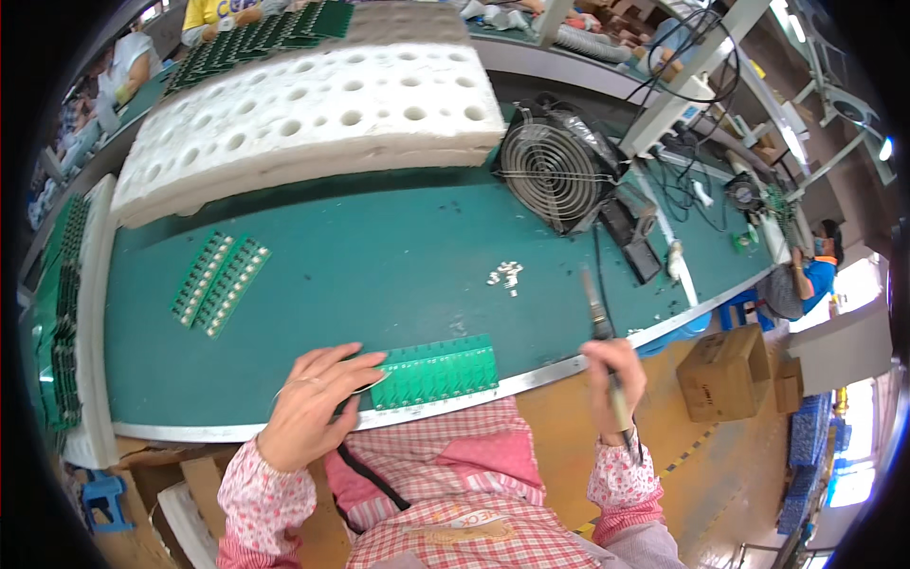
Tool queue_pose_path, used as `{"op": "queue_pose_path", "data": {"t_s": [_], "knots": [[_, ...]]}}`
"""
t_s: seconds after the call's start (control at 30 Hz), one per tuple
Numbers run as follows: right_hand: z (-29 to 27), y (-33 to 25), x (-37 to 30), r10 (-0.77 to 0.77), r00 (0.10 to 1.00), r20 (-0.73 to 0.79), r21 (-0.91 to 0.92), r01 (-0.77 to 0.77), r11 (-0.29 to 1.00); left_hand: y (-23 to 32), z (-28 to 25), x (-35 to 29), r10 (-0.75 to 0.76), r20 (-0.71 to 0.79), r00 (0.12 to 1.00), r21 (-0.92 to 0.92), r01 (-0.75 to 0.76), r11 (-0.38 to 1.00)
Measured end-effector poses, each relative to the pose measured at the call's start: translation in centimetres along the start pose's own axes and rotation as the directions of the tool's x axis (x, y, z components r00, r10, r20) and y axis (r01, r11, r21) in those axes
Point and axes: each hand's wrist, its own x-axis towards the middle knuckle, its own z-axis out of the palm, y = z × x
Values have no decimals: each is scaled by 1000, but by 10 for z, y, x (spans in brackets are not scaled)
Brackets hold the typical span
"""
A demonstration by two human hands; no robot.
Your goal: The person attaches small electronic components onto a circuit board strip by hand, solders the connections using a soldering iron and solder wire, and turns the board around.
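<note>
Green and flat, the circuit board [436,372] lies along the near edge of the worktop [379,256], its joints too small for us to judge as finished or bare. Our left hand [318,403] rests its fingers at the board's left end; whether they pinch the thin pale wire [373,383] beside them, we cannot tell. Our right hand has its fingers clamped around a soldering iron [599,321], its tip well apart from the board. Two smaller boards [232,289] to the left already carry rows of pale parts, and loose white parts [510,275] lie beyond the iron's side of the board. We judge the work partway along; which boards in the left stack [59,322] or on the foam block [313,142] are done, we cannot say. Writing marks the apron [474,517], a cardboard box [725,375] and a yellow shirt [204,13]; we make out no certain brand.
</note>
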Motion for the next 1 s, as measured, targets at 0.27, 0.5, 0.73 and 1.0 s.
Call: {"op": "queue_pose_path", "data": {"t_s": [0.27, 0.5, 0.73, 1.0], "knots": [[59, -18, 26, -104, 957, 273, 149, 65, 987, -15, -4, 10, 8, 118, 993, -88, 2, 996], [69, -27, 27, -74, 966, 247, 195, 26, 981, -20, -1, 8, -112, 18, 994, -293, 112, 949], [72, -25, 26, 29, 976, 216, 249, -84, 965, -22, 1, 11, -179, 25, 984, -369, 175, 913], [75, -25, 27, 78, 976, 204, 282, -135, 950, -25, 6, 12, -200, -12, 980, -383, 181, 906]]}}
